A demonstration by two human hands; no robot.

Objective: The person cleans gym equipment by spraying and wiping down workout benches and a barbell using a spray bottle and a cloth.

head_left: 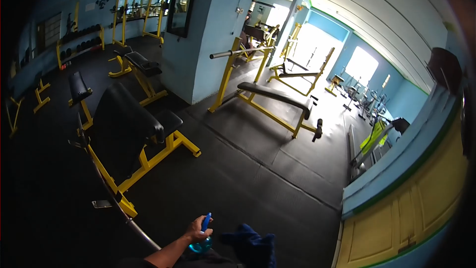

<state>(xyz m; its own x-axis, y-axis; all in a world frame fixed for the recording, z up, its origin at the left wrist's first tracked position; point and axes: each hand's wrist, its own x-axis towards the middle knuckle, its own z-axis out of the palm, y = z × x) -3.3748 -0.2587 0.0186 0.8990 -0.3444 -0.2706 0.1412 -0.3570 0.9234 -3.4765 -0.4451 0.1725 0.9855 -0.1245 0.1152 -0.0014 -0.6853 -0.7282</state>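
Note:
At the bottom centre, my left hand point(196, 230) is closed around the neck of a spray bottle point(201, 246). The bottle has a blue trigger head and blue-green liquid inside. Just right of it, a dark blue cloth point(254, 247) is bunched up in front of my body. My right hand is hidden behind or within this cloth, so its fingers do not show. Both the bottle and the cloth are held above the black floor, apart from the equipment.
A black padded bench with yellow frame point(163, 124) stands ahead left, beside a long metal bar point(101, 181). Further ahead is a bench press point(277, 98). A blue pillar point(208, 25), dumbbell rack point(82, 44), treadmill point(354, 154) and yellow door point(396, 218) surround the black mat floor.

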